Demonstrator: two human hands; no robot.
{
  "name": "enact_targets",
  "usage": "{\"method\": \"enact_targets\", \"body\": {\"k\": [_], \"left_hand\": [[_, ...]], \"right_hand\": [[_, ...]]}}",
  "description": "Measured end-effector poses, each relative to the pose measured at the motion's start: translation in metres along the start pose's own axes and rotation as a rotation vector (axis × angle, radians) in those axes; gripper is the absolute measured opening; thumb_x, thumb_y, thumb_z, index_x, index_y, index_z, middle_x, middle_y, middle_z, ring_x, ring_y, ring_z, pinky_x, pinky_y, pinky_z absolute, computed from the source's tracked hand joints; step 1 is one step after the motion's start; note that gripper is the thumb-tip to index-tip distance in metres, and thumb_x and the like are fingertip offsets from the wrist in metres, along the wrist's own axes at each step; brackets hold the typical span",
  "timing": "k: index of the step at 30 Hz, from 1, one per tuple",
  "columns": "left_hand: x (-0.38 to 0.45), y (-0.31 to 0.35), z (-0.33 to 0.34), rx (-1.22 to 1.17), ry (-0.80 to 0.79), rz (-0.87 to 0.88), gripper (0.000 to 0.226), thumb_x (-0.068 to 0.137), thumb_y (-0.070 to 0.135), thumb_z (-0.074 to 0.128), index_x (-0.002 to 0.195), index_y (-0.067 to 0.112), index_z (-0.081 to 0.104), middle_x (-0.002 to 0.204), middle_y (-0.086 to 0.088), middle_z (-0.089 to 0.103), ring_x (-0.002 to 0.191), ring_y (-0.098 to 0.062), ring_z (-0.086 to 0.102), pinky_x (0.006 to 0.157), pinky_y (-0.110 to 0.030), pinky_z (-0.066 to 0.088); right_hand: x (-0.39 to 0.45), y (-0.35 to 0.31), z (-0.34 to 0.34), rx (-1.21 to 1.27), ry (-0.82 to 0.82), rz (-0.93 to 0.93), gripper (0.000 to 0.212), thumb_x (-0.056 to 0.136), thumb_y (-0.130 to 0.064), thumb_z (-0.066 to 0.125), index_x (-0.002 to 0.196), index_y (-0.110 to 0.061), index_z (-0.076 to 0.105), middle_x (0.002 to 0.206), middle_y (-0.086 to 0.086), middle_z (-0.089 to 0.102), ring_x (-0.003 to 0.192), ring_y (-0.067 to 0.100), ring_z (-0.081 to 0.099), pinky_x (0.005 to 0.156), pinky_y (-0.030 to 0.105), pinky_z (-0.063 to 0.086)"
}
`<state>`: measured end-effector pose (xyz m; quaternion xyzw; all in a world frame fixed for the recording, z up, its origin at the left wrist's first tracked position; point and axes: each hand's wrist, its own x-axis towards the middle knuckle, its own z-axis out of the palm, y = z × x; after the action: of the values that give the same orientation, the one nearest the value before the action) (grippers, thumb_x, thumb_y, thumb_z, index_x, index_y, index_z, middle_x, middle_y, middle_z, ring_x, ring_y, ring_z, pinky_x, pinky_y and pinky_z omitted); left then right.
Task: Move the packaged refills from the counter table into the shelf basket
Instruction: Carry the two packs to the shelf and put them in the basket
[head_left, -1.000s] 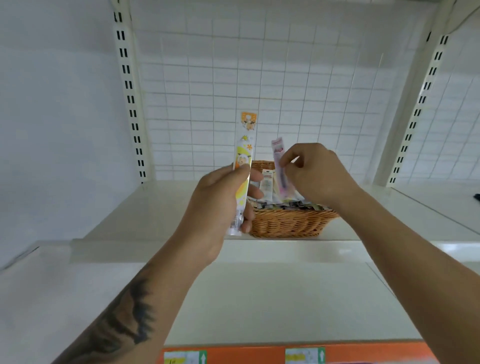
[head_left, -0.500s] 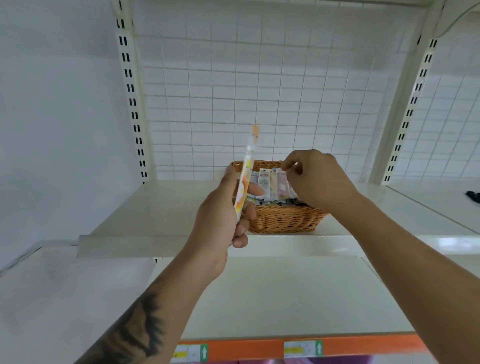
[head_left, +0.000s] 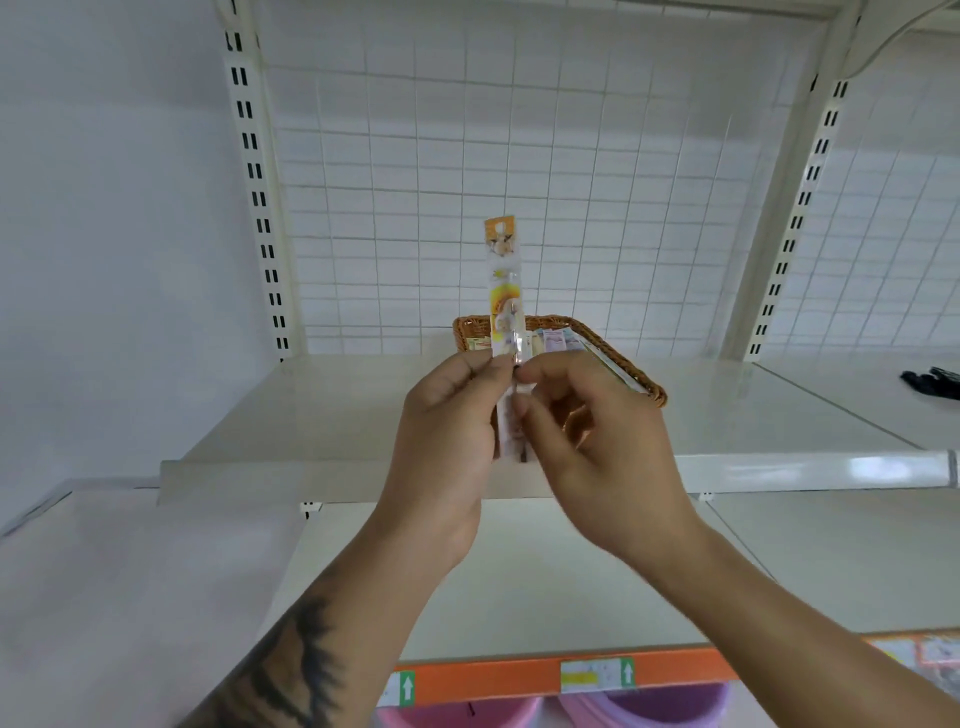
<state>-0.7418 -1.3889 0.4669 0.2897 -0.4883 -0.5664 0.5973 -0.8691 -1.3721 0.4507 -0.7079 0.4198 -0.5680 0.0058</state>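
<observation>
Centrally, a white shelving unit fills the view: its wire-grid back panel rises between slotted uprights, above an upper shelf and, nearer the camera, a lower shelf edged by an orange price strip bearing small labels. Below that strip, the rims of pink and purple tubs are partly visible. On the upper shelf, toward the back, stands a woven wicker basket containing several flat packets, whose printing is too small to read. In front of the basket, two forearms reach up from the bottom edge, the left one bearing a dark tattoo. The left hand grips the lower part of a long, narrow packaged refill, fingers curled round it and thumb against its side. The right hand meets the same package from the right, its thumb and fingertips pinching the edge beside the left thumb. The refill is held upright, its orange hang-tab uppermost, above the shelf and in front of the basket's left half. At far right, a small dark object lies on the neighbouring shelf.
</observation>
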Motion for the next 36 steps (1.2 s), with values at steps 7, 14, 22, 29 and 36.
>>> {"method": "enact_targets", "body": {"k": [7,14,22,29,36], "left_hand": [[-0.003,-0.022,-0.054,1.332,0.147,0.509,0.051,0.103,0.060,0.032,0.129,0.029,0.063,0.128,0.004,0.064,0.120,-0.017,0.057,0.104,-0.041,0.043],[0.000,-0.063,-0.100,1.731,-0.013,0.367,0.064,0.102,0.063,0.014,0.140,0.030,0.055,0.136,-0.002,0.063,0.134,-0.031,0.052,0.120,-0.067,0.021],[0.002,-0.076,-0.116,1.662,0.015,0.518,0.050,0.104,0.055,0.028,0.138,0.030,0.056,0.126,0.005,0.063,0.130,-0.026,0.052,0.124,-0.060,0.016],[-0.019,-0.059,-0.120,1.697,-0.063,0.417,0.066,0.102,0.063,0.012,0.151,0.034,0.044,0.157,-0.005,0.046,0.149,-0.032,0.034,0.124,-0.061,0.014],[-0.125,-0.038,-0.134,1.798,0.039,0.286,0.066,0.099,0.066,0.014,0.149,0.036,0.046,0.157,-0.006,0.046,0.147,-0.033,0.039,0.120,-0.063,0.024]], "right_hand": [[0.071,0.044,-0.032,-0.200,0.043,0.393,0.011,0.099,-0.024,0.064,0.108,-0.028,0.070,0.072,-0.004,0.072,0.051,0.006,0.058,0.057,0.025,0.041],[0.090,0.066,-0.025,-0.502,-0.222,0.596,0.023,0.099,-0.017,0.060,0.115,-0.018,0.077,0.117,0.007,0.072,0.095,0.024,0.063,0.074,0.029,0.044],[0.083,0.063,-0.012,-0.691,-0.203,0.536,0.023,0.100,-0.021,0.057,0.096,-0.022,0.079,0.102,0.003,0.073,0.075,0.015,0.057,0.059,0.024,0.043],[-0.001,0.032,-0.002,-0.883,-0.024,0.005,0.029,0.105,-0.025,0.052,0.123,-0.013,0.070,0.118,0.017,0.065,0.103,0.040,0.060,0.084,0.047,0.050],[-0.112,-0.001,0.010,-0.753,-0.354,-0.040,0.053,0.101,-0.054,0.049,0.142,-0.023,0.059,0.141,0.012,0.060,0.124,0.037,0.059,0.103,0.050,0.048]]}}
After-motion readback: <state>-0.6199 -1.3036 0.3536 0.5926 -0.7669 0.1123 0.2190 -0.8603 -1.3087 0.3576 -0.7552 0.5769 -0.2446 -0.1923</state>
